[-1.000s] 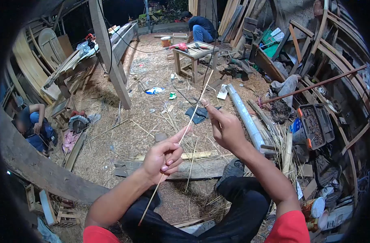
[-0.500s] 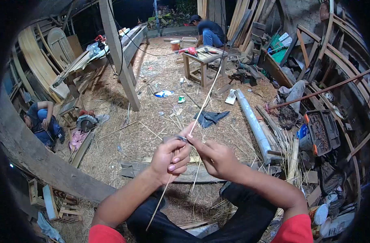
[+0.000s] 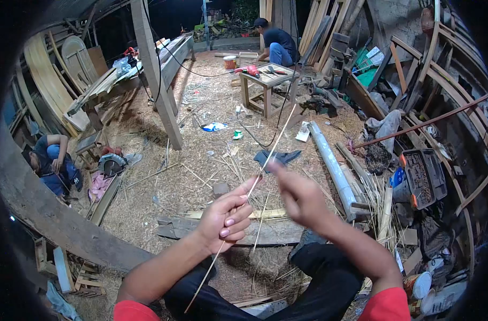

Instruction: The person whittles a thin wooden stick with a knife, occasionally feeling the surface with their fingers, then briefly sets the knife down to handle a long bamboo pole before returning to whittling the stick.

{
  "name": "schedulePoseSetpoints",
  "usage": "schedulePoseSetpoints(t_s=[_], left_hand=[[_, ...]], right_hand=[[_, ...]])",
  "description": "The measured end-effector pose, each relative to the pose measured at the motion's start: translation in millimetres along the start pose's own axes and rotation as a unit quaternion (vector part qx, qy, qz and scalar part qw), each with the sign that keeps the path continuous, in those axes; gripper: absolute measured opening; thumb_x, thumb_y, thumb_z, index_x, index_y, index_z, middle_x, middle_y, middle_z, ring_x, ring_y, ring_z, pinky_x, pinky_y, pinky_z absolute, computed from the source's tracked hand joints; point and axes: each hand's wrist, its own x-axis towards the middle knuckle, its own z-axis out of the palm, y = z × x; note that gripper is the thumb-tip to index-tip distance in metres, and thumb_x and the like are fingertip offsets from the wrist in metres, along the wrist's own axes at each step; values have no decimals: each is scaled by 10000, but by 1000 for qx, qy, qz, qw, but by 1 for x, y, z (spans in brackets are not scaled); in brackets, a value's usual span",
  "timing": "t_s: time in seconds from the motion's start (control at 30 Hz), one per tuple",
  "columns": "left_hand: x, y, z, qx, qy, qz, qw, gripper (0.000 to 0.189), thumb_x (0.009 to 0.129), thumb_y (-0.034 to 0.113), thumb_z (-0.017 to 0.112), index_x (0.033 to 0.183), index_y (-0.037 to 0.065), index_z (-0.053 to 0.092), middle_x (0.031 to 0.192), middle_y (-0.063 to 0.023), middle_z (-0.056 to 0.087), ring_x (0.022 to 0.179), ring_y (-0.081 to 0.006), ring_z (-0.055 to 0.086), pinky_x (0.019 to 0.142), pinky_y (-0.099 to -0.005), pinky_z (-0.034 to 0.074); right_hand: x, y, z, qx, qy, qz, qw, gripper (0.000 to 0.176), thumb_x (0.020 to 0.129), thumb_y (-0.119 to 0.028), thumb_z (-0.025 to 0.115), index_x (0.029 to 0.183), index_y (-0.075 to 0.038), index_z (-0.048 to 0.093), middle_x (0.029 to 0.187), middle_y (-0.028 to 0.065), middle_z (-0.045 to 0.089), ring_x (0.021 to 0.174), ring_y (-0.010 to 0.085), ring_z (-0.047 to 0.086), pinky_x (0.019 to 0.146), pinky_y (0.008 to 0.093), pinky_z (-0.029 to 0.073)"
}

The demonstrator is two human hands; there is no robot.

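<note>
in the head view, the left hand [image 3: 225,219] is closed around a long, thin, pale strip of wood or bamboo [image 3: 278,139], the forefinger stretched out along it and the other fingers curled toward the palm. the strip slants across the middle, its upper end reaching past both hands and its lower end over the person's dark trousers [image 3: 329,273]. the right hand [image 3: 303,200] is just to the right of the strip, blurred, its fingers partly curled; whether it holds or touches anything i cannot tell. below and beyond the hands a rough grey-brown wooden beam [image 3: 276,232] lies across the shavings-strewn ground. farther ahead is a crumpled dark blue cloth [image 3: 279,156], and to the right a long pale blue-grey pole [image 3: 332,168] lies near a heap of thin straw-coloured strips [image 3: 385,219]. at the back, a low square wooden table [image 3: 267,99] bears a red tool [image 3: 251,70], and a person in a dark shirt and blue jeans [image 3: 279,47] crouches behind it
</note>
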Motion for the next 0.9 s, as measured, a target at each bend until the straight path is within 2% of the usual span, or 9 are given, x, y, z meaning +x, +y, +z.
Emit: schedulePoseSetpoints(t_s=[0.07, 0.17, 0.27, 0.33, 0.4, 0.53, 0.63, 0.7, 0.9], left_hand=[[3, 1, -1, -60, -12, -12, 998, 409, 1023, 134, 290, 1420, 182, 377, 506, 36, 346, 334, -60, 293, 295, -195, 230], [6, 5, -11, -186, -77, -52, 978, 496, 1030, 130, 254, 1516, 226, 223, 507, 11, 379, 337, -78, 319, 304, -211, 254], [1, 3, -6, -178, -121, -73, 974, 530, 1018, 114, 254, 1532, 217, 181, 497, 11, 372, 333, -79, 320, 307, -209, 258], [0, 0, -7, -146, -103, -82, 981, 563, 999, 90, 268, 1540, 197, 155, 484, 15, 348, 328, -76, 312, 304, -204, 255], [-1, -1, -10, -100, -82, -95, 987, 564, 994, 85, 277, 1538, 182, 165, 480, 19, 340, 326, -73, 306, 302, -201, 250], [7, 3, -10, 76, 29, -27, 996, 532, 989, 99, 317, 1514, 140, 244, 483, 43, 325, 330, -50, 297, 307, -190, 249], [14, 2, -14, 49, 30, -6, 998, 420, 987, 121, 369, 1406, 114, 392, 511, 49, 336, 339, -52, 292, 309, -192, 241], [15, 0, -13, 43, 60, 0, 997, 315, 992, 126, 387, 1296, 113, 468, 520, 51, 338, 341, -53, 285, 308, -187, 231], [5, 0, -4, 33, -13, -32, 999, 488, 1001, 100, 320, 1487, 115, 289, 510, 46, 324, 337, -51, 279, 308, -186, 237]], right_hand=[[-10, -32, 8, -20, -80, 21, 996, 602, 833, 91, 485, 1412, -71, 468, 798, 149, 617, 638, 154, 571, 638, 307, 482], [-9, -39, 11, -23, -62, 37, 997, 574, 842, 81, 504, 1393, -82, 500, 829, 190, 617, 627, 170, 569, 632, 298, 474], [5, -2, 1, -2, 11, 66, 998, 554, 867, 56, 518, 1401, -93, 500, 765, 130, 595, 621, 145, 536, 615, 284, 457], [5, 42, -12, 19, 17, 179, 983, 590, 904, -9, 498, 1461, -188, 425, 741, 110, 614, 642, 183, 584, 572, 329, 483], [6, 71, -22, 41, 57, 228, 971, 557, 932, -24, 478, 1462, -186, 421, 729, 70, 596, 656, 139, 558, 570, 308, 472], [7, 37, -26, 157, 64, 275, 946, 487, 964, -52, 452, 1437, -165, 460, 710, 12, 557, 652, 107, 520, 570, 293, 458], [2, 16, -15, 72, -61, 26, 995, 547, 887, -36, 543, 1417, -159, 489, 690, 68, 553, 620, 159, 545, 578, 319, 464], [-3, -8, -5, 26, -96, -3, 995, 574, 857, -20, 561, 1407, -173, 504, 699, 97, 554, 625, 189, 565, 596, 333, 477], [4, 18, -11, 14, -38, 76, 996, 559, 859, 6, 533, 1385, -185, 532, 783, 105, 638, 653, 173, 602, 654, 355, 500]])
